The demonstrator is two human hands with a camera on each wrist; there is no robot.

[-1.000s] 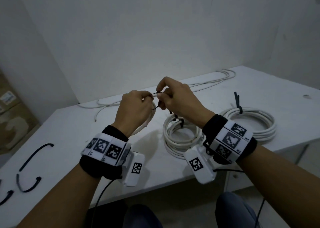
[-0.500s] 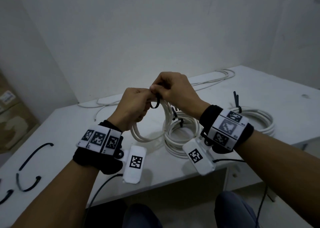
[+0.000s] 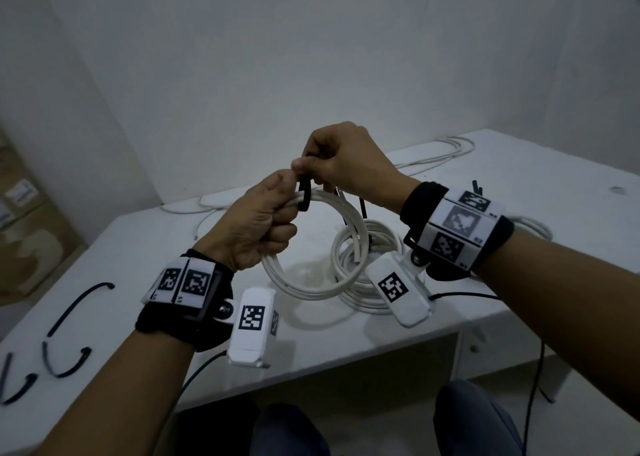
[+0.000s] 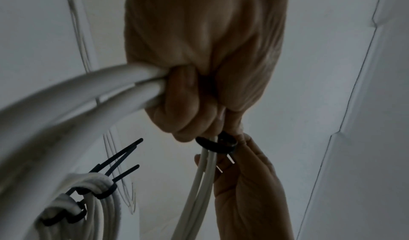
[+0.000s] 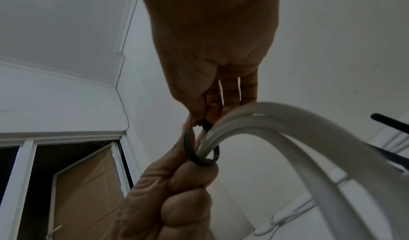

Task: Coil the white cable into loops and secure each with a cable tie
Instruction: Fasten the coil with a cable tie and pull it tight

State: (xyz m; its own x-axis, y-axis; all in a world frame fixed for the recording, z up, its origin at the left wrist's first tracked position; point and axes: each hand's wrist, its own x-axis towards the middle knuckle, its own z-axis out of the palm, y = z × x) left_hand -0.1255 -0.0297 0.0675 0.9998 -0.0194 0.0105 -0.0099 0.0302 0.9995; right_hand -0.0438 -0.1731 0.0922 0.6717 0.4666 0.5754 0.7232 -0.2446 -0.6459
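Note:
My left hand [image 3: 266, 220] grips a coil of white cable [image 3: 311, 285] held up above the table, its strands running through the fist [image 4: 152, 84]. A black cable tie [image 3: 304, 197] forms a loose ring around the strands beside the left fingers [image 5: 200, 156] [image 4: 218, 145]. My right hand [image 3: 332, 168] pinches the tie's head end from above, thumb and fingertips closed on it [image 5: 204, 121]. The tie's tail is hidden in the fingers.
Two tied white coils lie on the table: one [image 3: 367, 247] under the right wrist, another [image 3: 533, 223] further right, with black tie tails sticking up [image 4: 124, 156]. Loose white cable [image 3: 443, 154] runs along the far edge. Spare black ties [image 3: 76, 306] lie at the left.
Both hands have lifted the coil higher and turned it so the loop hangs open below. The tie went from an open strand between the hands to a ring around the cable.

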